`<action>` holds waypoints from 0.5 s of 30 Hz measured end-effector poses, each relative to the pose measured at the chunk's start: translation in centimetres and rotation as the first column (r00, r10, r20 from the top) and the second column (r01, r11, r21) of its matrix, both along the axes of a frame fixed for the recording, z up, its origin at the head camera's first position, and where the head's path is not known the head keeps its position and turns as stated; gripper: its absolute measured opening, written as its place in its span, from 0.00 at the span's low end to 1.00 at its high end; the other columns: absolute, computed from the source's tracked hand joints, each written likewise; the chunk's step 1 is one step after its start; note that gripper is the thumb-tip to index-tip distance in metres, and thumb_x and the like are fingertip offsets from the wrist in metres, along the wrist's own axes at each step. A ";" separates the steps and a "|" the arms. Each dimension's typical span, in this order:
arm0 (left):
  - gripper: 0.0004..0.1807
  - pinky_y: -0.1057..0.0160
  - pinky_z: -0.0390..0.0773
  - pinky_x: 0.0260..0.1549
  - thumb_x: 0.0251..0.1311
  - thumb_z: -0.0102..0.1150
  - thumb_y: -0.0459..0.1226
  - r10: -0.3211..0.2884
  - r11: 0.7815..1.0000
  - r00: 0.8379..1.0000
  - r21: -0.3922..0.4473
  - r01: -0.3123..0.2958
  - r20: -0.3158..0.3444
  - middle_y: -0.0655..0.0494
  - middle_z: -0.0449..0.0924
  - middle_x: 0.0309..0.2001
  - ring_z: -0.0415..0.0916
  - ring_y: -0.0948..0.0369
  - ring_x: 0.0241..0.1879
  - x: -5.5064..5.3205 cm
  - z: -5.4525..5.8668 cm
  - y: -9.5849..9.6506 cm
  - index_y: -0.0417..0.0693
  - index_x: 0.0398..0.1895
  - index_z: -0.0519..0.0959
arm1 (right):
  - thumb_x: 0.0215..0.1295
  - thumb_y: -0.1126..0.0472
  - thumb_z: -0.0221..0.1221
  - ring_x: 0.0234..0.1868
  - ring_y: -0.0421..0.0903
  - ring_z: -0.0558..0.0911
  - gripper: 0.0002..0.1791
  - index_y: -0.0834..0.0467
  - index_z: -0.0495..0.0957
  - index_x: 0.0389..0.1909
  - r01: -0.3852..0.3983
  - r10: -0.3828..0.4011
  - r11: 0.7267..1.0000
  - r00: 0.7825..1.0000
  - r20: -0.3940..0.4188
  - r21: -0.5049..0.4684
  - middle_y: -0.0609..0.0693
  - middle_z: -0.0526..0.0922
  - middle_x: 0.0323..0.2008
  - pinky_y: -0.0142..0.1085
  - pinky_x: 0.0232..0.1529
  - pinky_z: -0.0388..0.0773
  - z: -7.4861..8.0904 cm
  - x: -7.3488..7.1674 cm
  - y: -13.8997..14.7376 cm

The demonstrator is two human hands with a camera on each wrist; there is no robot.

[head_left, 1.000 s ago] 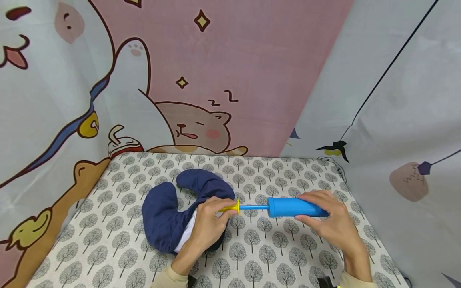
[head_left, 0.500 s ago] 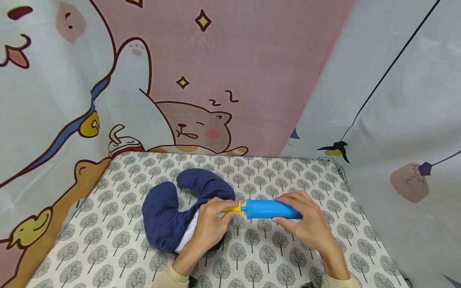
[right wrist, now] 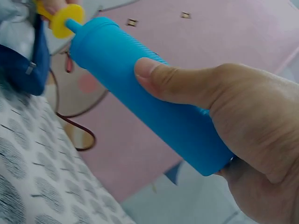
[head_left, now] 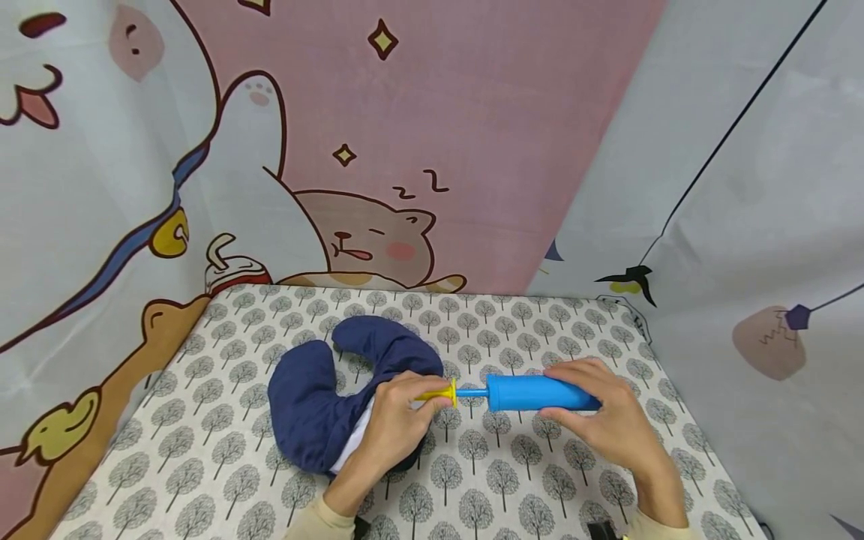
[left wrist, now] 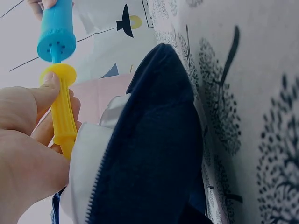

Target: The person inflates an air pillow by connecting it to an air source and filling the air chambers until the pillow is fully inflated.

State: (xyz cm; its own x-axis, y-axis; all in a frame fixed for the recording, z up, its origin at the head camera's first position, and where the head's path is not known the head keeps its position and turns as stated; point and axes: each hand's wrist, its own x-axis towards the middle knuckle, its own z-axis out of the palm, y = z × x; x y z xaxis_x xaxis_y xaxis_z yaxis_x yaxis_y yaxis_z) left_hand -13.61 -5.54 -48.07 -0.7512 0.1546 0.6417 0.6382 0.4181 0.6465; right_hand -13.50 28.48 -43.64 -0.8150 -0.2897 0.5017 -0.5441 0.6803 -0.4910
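Note:
A blue hand pump (head_left: 533,393) lies level over the table, with a thin blue rod (head_left: 472,392) partly out of its barrel. My left hand (head_left: 394,420) pinches the yellow ribbed end piece (left wrist: 63,112), thumb near its round flange. The lower end of that piece runs to the white lining (left wrist: 88,149) of a navy U-shaped neck pillow (head_left: 304,412), where its tip is hidden. My right hand (head_left: 610,416) grips the barrel near its far end, thumb (right wrist: 163,81) along the side. An open zipper (left wrist: 99,175) edges the pillow's white part.
The table is covered with a tree-print cloth (head_left: 499,480). Behind it hangs a pink and white cartoon curtain (head_left: 486,150), and a pale curtain (head_left: 776,225) closes off the right side.
My right hand slid the barrel left, almost up to the yellow flange, then drew it partway back right, so more rod shows again. The left hand and pillow stayed nearly in place.

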 end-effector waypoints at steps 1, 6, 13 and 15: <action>0.15 0.63 0.91 0.42 0.56 0.86 0.35 0.002 1.000 1.000 -0.002 -0.002 -0.006 0.49 0.98 0.48 0.94 0.55 0.44 0.0 0.0 0.0 0.44 0.47 0.96 | 0.50 0.60 0.90 0.61 0.27 0.78 0.36 0.42 0.91 0.62 0.012 -0.012 1.000 1.000 0.009 -0.002 0.45 0.91 0.59 0.20 0.64 0.70 0.1 0.1 0.4; 0.16 0.64 0.91 0.42 0.55 0.86 0.35 0.017 1.000 0.999 -0.013 -0.018 -0.031 0.51 0.98 0.48 0.94 0.56 0.43 -0.2 -0.2 -0.1 0.45 0.47 0.96 | 0.51 0.60 0.89 0.65 0.23 0.74 0.36 0.40 0.90 0.63 0.071 -0.070 0.997 0.996 0.054 -0.007 0.46 0.90 0.62 0.17 0.64 0.66 0.7 0.6 2.2; 0.16 0.62 0.91 0.43 0.54 0.87 0.35 0.041 0.999 0.999 -0.018 -0.042 -0.025 0.52 0.98 0.47 0.93 0.57 0.43 -0.2 0.0 -0.3 0.47 0.47 0.96 | 0.48 0.67 0.89 0.67 0.22 0.74 0.39 0.46 0.91 0.64 0.072 -0.071 0.996 0.997 0.017 -0.047 0.47 0.89 0.63 0.14 0.66 0.61 0.8 0.8 3.9; 0.16 0.62 0.91 0.42 0.54 0.87 0.35 0.044 0.999 0.999 -0.016 -0.045 -0.021 0.52 0.98 0.47 0.93 0.57 0.43 -0.2 0.1 -0.3 0.47 0.47 0.96 | 0.46 0.69 0.89 0.66 0.23 0.75 0.40 0.47 0.91 0.64 0.062 -0.063 0.996 0.998 -0.005 -0.057 0.45 0.90 0.62 0.14 0.66 0.62 0.8 0.8 4.0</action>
